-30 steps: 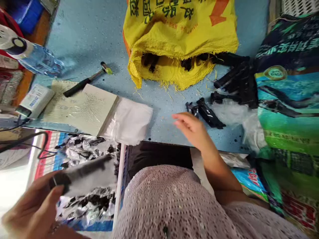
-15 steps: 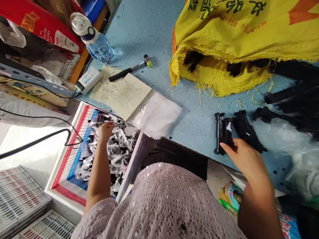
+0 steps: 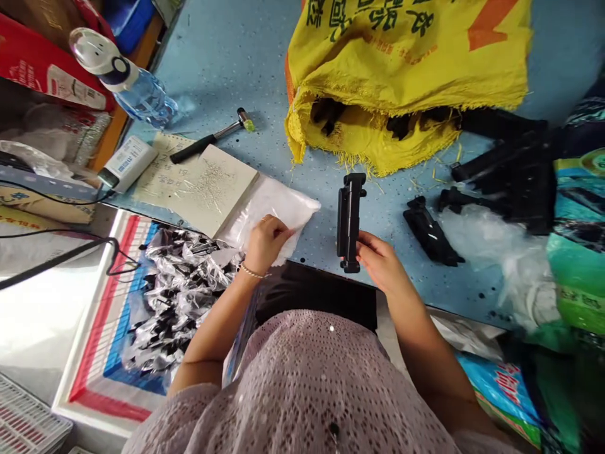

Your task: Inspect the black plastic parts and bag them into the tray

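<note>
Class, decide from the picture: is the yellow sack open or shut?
Open: the yellow sack gapes at its frayed end, showing black parts inside.

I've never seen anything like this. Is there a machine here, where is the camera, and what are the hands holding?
No machine arm shows here: these are a person's own bare hands. Every picture comes from one camera worn on that person's head, looking forward and down.

The right hand holds a long black part up by its lower end. The left hand pinches white plastic bags near the edge of the blue table.

Also on the table are a small hammer, a water bottle and a yellow sack with dark things in its mouth. More black parts lie at the right. Below the table's edge stands a crate of plastic-wrapped dark pieces.
</note>
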Tool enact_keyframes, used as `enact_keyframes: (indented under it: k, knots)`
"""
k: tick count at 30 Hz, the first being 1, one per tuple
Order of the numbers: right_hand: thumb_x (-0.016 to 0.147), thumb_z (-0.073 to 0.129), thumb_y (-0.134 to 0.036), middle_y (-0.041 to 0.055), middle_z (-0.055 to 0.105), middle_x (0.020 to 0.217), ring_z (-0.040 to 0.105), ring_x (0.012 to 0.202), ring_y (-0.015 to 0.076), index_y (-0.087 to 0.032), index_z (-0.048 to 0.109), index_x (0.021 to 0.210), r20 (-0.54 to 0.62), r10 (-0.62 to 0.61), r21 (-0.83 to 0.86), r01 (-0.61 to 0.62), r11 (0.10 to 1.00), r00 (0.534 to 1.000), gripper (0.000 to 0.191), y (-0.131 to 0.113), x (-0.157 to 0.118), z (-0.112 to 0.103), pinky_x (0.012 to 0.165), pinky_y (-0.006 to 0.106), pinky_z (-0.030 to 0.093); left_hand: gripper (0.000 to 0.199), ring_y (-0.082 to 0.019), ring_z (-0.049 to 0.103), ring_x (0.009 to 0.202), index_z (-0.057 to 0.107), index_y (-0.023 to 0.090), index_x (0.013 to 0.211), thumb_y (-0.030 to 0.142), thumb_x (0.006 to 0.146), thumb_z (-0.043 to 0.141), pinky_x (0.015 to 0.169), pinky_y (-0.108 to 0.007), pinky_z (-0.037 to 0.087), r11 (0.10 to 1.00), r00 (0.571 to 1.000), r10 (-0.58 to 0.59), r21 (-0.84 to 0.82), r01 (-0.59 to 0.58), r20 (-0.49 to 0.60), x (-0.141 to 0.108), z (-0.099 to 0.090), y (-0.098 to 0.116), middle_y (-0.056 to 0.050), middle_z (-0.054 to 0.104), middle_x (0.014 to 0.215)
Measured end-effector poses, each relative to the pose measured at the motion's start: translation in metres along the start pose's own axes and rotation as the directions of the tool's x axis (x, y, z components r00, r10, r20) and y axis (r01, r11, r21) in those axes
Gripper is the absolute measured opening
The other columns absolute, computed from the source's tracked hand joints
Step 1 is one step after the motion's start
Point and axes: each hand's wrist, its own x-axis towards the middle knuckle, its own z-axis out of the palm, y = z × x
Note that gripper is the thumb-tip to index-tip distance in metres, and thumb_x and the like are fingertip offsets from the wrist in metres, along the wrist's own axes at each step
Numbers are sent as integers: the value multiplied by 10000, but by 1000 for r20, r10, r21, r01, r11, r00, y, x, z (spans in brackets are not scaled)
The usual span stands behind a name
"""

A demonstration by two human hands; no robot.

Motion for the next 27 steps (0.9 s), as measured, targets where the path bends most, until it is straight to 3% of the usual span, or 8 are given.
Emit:
enact_keyframes:
  k: [4, 7, 9, 12, 15, 21, 24, 27]
  knots:
    - [835, 798, -516, 46, 757, 912, 695, 761, 174, -232, 772, 998, 227, 87, 213, -136, 967, 970, 328, -1, 14, 29, 684, 313, 590, 145, -127, 605, 648, 690, 184, 798, 303, 880, 705, 625, -262, 501, 919, 989, -117, -368, 142, 88, 1, -21, -7, -8, 648, 734]
    - [779, 848, -522, 28, 739, 825, 680, 724, 168, -219, 781, 946, 353, 99, 275, -204, 939, 930, 352, 3, 36, 61, 681, 306, 584, 100, -145, 660, 701, 689, 179, 858, 266, 832, 733, 657, -279, 554, 889, 995, -83, -446, 101, 60, -7, -24, 2, -25, 694, 792]
    - [723, 883, -533, 22, 740, 823, 671, 718, 159, -210, 783, 932, 335, 115, 282, -216, 935, 935, 398, 8, 49, 74, 669, 287, 573, 59, -185, 709, 861, 701, 183, 871, 174, 860, 644, 789, -335, 598, 957, 999, 25, -289, -31, -25, -11, -26, 7, -63, 736, 916]
    - [687, 906, -525, 18, 763, 924, 675, 775, 143, -214, 790, 961, 200, 126, 243, -174, 954, 972, 430, 14, 49, 70, 700, 252, 569, 358, -247, 693, 1123, 764, 181, 1016, 31, 866, 476, 995, -445, 580, 974, 980, 196, 122, -191, -31, -12, -33, 7, -118, 744, 1166]
    - [749, 884, -493, 13, 769, 1031, 684, 842, 126, -238, 789, 1027, 165, 94, 185, -125, 975, 982, 389, 13, 26, 50, 746, 228, 573, 484, -258, 682, 1206, 717, 155, 1268, 8, 884, 462, 1056, -445, 580, 946, 972, 235, 231, -229, 0, -9, -39, 3, -145, 709, 1292]
    - [782, 848, -568, 55, 747, 779, 694, 676, 148, -147, 766, 901, 528, 287, 150, -421, 895, 799, 445, 17, 5, 40, 646, 268, 576, 751, -234, 647, 1313, 382, 282, 1618, 3, 928, 488, 1028, -359, 628, 926, 937, 348, 160, -342, -11, -20, -42, 13, -152, 522, 1549]
    - [755, 833, -627, 51, 735, 777, 683, 663, 160, -156, 729, 924, 402, 266, 154, -352, 923, 876, 511, 23, 18, 53, 628, 284, 571, 840, -238, 540, 1451, 226, 285, 1672, -33, 924, 440, 1171, -410, 551, 818, 820, 546, 105, -566, 169, -38, -33, 23, -143, 499, 1585]
    - [839, 799, -495, 37, 742, 911, 694, 798, 181, -212, 669, 1122, 148, 51, -66, -41, 997, 988, 421, 18, 18, 70, 749, 316, 583, 781, -246, 548, 1445, 231, 224, 1669, 10, 951, 450, 1170, -423, 550, 771, 730, 607, -12, -636, 315, -54, -26, 30, -171, 525, 1560]
